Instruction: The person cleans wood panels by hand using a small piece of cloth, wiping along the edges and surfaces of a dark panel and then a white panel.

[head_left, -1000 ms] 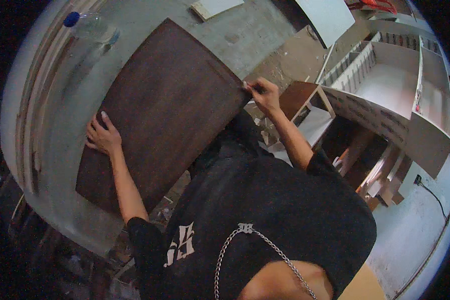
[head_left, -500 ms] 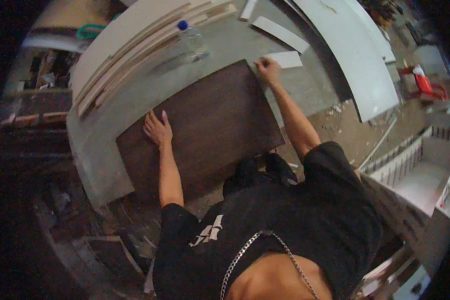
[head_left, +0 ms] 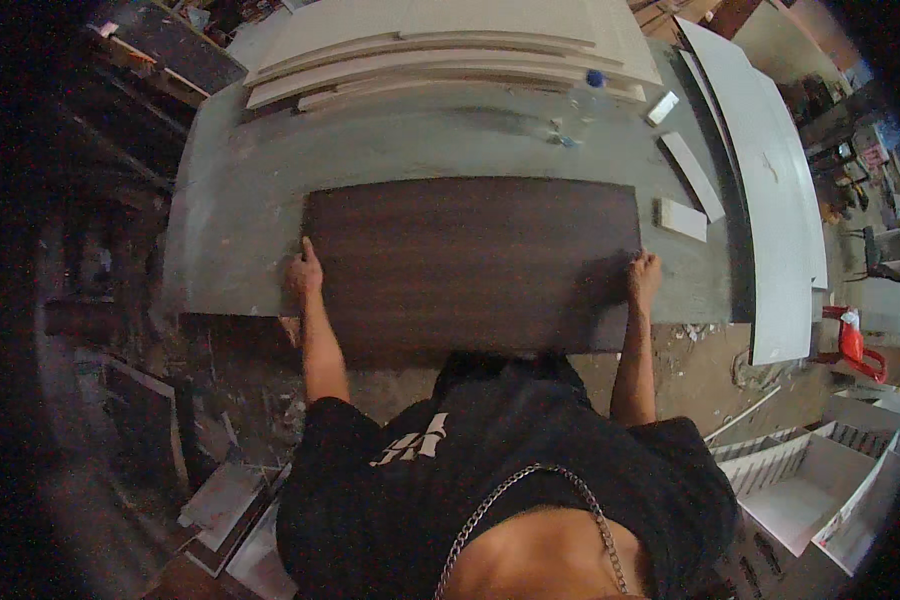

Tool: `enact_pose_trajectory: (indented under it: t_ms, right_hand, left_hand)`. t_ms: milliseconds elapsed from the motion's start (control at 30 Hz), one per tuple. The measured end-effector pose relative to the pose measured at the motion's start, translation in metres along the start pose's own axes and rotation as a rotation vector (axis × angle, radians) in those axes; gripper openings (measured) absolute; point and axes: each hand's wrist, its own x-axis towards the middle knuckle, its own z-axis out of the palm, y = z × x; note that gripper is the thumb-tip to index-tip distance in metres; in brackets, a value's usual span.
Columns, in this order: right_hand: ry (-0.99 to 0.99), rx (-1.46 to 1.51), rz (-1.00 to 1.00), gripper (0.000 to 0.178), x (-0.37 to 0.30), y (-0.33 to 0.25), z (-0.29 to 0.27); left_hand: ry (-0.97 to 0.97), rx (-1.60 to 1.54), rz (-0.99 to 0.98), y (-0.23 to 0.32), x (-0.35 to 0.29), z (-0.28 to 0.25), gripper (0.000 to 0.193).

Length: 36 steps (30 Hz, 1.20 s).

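A dark brown wood-grain board (head_left: pixel 470 255) lies in front of me, its near edge jutting past the table's edge toward my body. My left hand (head_left: pixel 306 275) grips its left side, thumb along the edge and the other fingers partly hidden. On the opposite side, my right hand (head_left: pixel 644 274) is closed around the right edge with curled fingers. The grey worktable (head_left: pixel 235 230) shows around the board.
Stacked pale boards (head_left: pixel 450 60) lie along the table's far side. A clear bottle with a blue cap (head_left: pixel 590 100) stands near them. White offcuts (head_left: pixel 682 220) sit right of the board, beside a long white panel (head_left: pixel 780 230). A white slatted crate (head_left: pixel 810 480) is at lower right.
The board now sits squarely across my view rather than slanted. My left hand has gone from its top face to the left edge; my right hand has come nearer along the right edge.
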Motion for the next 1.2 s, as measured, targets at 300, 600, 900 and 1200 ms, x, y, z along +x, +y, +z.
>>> enact_pose_trajectory:
  t_ms: [300, 600, 900, 1200]
  right_hand:
    - [0.374, 0.117, 0.310, 0.048, -0.072, -0.114, -0.050]
    - [0.483, 1.233, 0.415, 0.052, -0.119, -0.125, -0.120]
    - [0.262, 1.443, 0.645, 0.050, -0.217, -0.128, -0.106]
    - [0.107, 1.550, 0.750, 0.049, -0.225, -0.172, -0.070]
  left_hand:
    - [-0.020, -0.499, -0.178, -0.071, 0.027, -0.071, 0.090]
    - [0.438, -0.645, -0.003, -0.142, 0.067, -0.120, 0.084]
    - [0.314, -0.173, 0.002, -0.213, -0.039, -0.048, 0.079]
    - [0.344, 0.181, 0.137, -0.246, -0.098, -0.035, 0.074]
